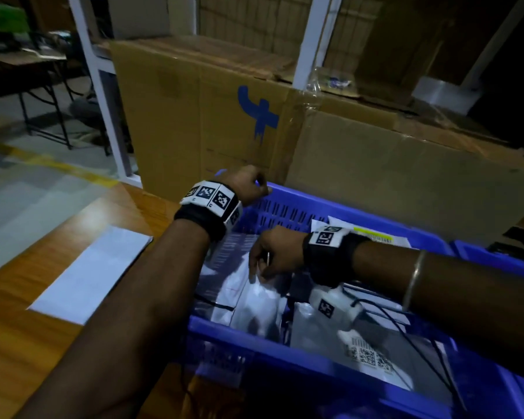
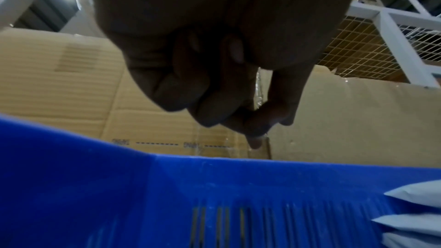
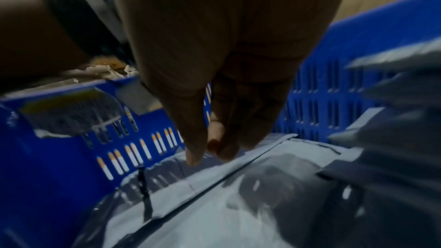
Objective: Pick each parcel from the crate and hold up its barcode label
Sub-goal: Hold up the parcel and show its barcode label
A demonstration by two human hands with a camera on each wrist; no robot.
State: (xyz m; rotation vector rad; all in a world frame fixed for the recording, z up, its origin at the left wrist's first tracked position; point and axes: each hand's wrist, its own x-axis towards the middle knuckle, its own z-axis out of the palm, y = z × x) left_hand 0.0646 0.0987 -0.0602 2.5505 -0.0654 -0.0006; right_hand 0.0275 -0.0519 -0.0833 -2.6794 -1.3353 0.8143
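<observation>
A blue slotted crate (image 1: 315,201) holds several grey-white poly parcels. My right hand (image 1: 256,275) reaches down into its left half, and the thumb and straight fingertips (image 3: 194,156) touch the top edge of a glossy parcel (image 1: 254,303) (image 3: 238,205). Nothing shows between thumb and fingers. Another parcel with a printed code label (image 1: 366,355) lies face up near the front right. My left hand (image 1: 259,184) (image 2: 238,116) hovers at the crate's far left corner, above the rim (image 2: 214,176), fingers curled into a fist that holds nothing.
Large cardboard boxes (image 1: 209,116) stand right behind the crate. A white flat packet (image 1: 91,267) lies on the wooden table (image 1: 28,328) to the left. A white metal rack with wire mesh (image 2: 358,54) rises behind the boxes. Black cables (image 1: 421,343) trail across the crate's right side.
</observation>
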